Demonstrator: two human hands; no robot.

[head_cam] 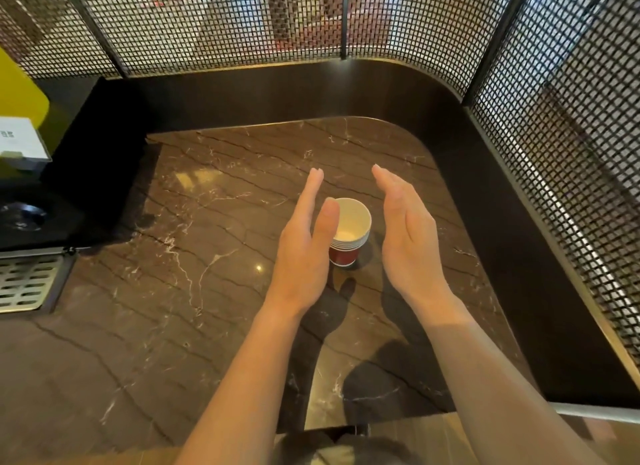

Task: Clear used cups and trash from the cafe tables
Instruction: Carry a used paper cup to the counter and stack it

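Both grips wide, left hand (301, 253) and right hand (408, 242) flanking red cup stack (346, 255), marble table (194, 263), card (20, 138) text unreadable

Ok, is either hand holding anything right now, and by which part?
Nothing is held. The left hand and right hand are both open, flanking the stack of red paper cups standing on the table.

Cups (351, 230) sit on table (207, 256), perhaps touching left hand (301, 249).

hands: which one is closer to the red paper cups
The left hand: its thumb overlaps the rim of the stacked red paper cups, while the right hand stands clear of them.
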